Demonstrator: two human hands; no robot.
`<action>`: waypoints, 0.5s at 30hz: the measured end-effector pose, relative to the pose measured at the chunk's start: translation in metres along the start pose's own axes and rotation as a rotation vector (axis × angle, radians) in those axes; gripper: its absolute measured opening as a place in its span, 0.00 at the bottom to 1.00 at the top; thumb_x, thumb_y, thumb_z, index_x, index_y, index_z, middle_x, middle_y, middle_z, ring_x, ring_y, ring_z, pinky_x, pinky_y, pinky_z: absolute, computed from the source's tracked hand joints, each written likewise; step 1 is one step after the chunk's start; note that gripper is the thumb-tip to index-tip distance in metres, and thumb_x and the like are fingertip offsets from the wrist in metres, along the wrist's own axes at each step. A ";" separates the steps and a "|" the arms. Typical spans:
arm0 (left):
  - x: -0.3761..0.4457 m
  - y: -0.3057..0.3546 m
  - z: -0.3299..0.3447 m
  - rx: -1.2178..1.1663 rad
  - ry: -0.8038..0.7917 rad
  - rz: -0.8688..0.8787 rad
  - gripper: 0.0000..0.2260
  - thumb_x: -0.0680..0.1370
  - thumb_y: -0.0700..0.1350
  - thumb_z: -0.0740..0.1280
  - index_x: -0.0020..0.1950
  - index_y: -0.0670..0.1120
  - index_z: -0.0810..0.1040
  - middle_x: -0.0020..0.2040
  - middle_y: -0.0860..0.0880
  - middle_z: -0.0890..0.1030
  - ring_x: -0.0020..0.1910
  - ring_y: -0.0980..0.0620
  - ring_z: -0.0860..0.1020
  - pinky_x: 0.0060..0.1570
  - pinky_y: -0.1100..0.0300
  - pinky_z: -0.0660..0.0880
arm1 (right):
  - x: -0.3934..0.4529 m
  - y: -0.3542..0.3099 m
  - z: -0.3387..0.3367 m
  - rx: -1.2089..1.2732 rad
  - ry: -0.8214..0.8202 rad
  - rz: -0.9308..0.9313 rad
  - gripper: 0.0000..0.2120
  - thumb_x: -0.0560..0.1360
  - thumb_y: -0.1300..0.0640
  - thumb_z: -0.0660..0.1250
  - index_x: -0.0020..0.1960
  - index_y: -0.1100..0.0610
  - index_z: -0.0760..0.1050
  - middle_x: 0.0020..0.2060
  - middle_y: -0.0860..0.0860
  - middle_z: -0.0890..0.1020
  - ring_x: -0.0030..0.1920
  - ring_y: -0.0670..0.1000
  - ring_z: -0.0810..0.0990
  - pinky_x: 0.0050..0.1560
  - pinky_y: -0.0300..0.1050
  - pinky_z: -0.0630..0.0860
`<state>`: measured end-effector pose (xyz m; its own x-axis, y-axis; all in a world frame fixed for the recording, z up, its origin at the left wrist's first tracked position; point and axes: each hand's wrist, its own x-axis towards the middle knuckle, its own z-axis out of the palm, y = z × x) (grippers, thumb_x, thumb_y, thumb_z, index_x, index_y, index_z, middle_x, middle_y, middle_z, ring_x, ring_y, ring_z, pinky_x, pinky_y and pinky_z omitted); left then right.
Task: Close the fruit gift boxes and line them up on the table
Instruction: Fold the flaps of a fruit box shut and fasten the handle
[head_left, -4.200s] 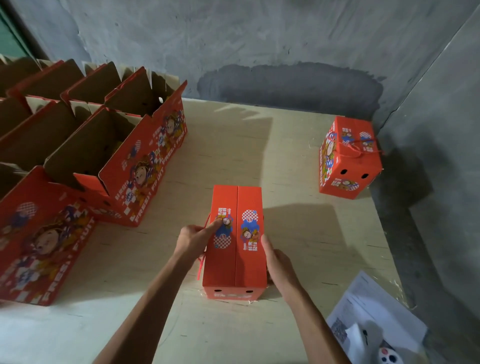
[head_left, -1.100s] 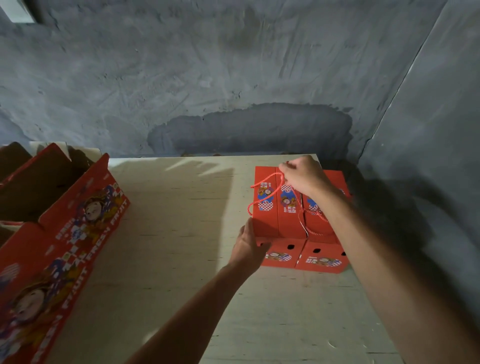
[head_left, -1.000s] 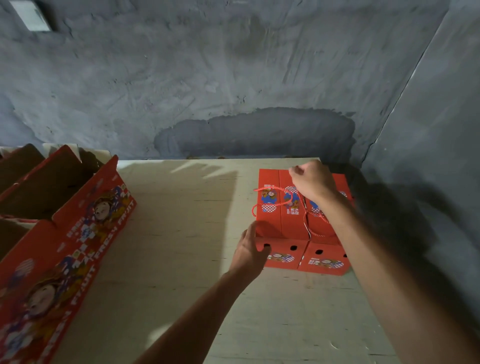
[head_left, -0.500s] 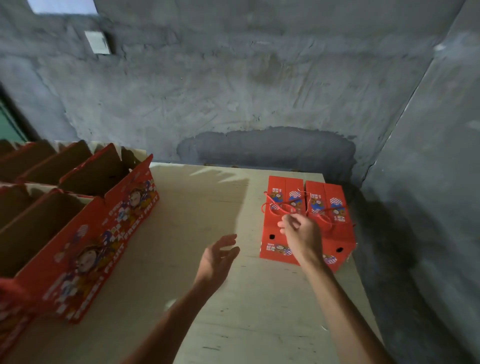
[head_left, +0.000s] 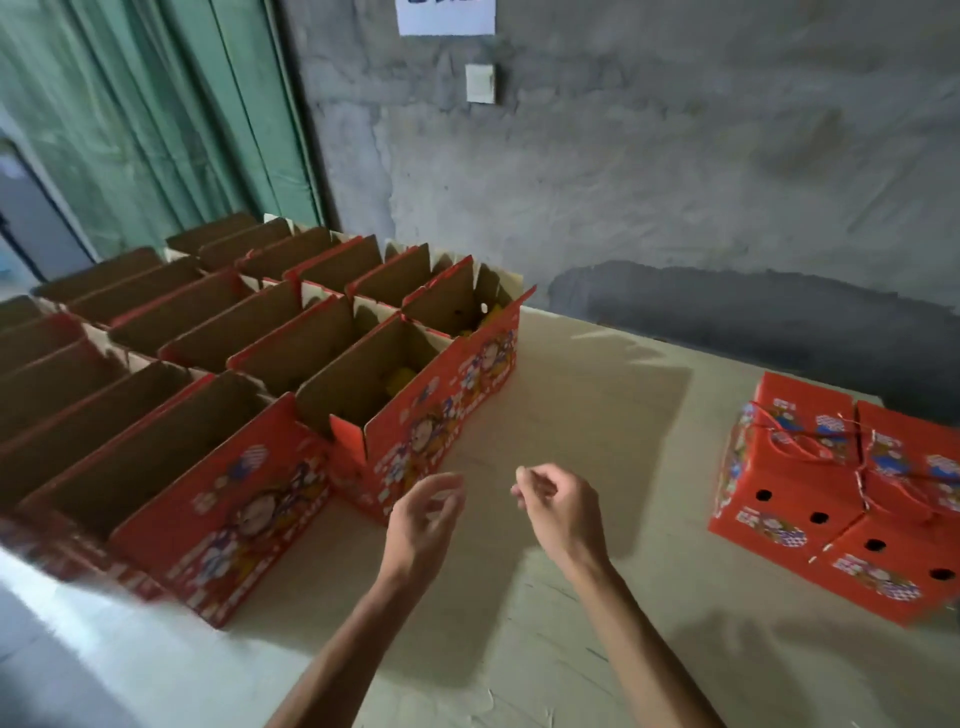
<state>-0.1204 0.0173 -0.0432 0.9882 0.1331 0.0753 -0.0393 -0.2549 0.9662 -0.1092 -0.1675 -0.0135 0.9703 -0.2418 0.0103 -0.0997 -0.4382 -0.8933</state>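
Observation:
Two closed red gift boxes stand side by side at the right of the table: the left closed box (head_left: 779, 467) and the right closed box (head_left: 904, 525), both with red string handles on top. Several open red boxes fill the left side; the nearest open box (head_left: 415, 415) has yellow fruit inside and its flaps up. My left hand (head_left: 423, 519) and my right hand (head_left: 561, 512) hover over the middle of the table, fingers loosely curled, holding nothing, between the open and the closed boxes.
The pale wooden table (head_left: 597, 405) runs up to a grey concrete wall. A green curtain (head_left: 156, 114) hangs at the back left. A white paper (head_left: 447, 15) and a wall switch (head_left: 479, 83) are on the wall.
My right hand let go of the string on the closed boxes and both hands drew back to mid-table. My view swung left, showing the rows of open boxes.

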 end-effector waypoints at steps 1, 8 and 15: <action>0.004 -0.004 -0.017 0.007 0.035 0.006 0.07 0.80 0.43 0.71 0.56 0.51 0.85 0.49 0.52 0.87 0.47 0.53 0.84 0.48 0.46 0.83 | 0.001 -0.009 0.019 0.004 -0.021 -0.007 0.12 0.79 0.49 0.69 0.38 0.52 0.81 0.35 0.42 0.86 0.39 0.46 0.85 0.48 0.51 0.82; 0.045 -0.009 -0.112 -0.036 0.121 -0.025 0.06 0.81 0.49 0.70 0.57 0.52 0.84 0.48 0.56 0.86 0.45 0.58 0.85 0.40 0.64 0.80 | 0.031 -0.069 0.135 -0.006 -0.192 0.010 0.18 0.77 0.37 0.67 0.47 0.51 0.83 0.37 0.43 0.87 0.39 0.45 0.86 0.49 0.50 0.83; 0.098 -0.033 -0.141 -0.007 0.220 -0.334 0.18 0.80 0.58 0.68 0.54 0.41 0.79 0.41 0.49 0.85 0.35 0.54 0.83 0.33 0.62 0.79 | 0.085 -0.109 0.203 -0.148 -0.157 0.126 0.26 0.77 0.34 0.63 0.34 0.54 0.79 0.37 0.49 0.84 0.36 0.49 0.82 0.36 0.47 0.80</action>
<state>-0.0432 0.1741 -0.0327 0.8918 0.4093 -0.1929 0.2768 -0.1562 0.9481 0.0286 0.0361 -0.0063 0.9693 -0.1703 -0.1775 -0.2423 -0.5374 -0.8077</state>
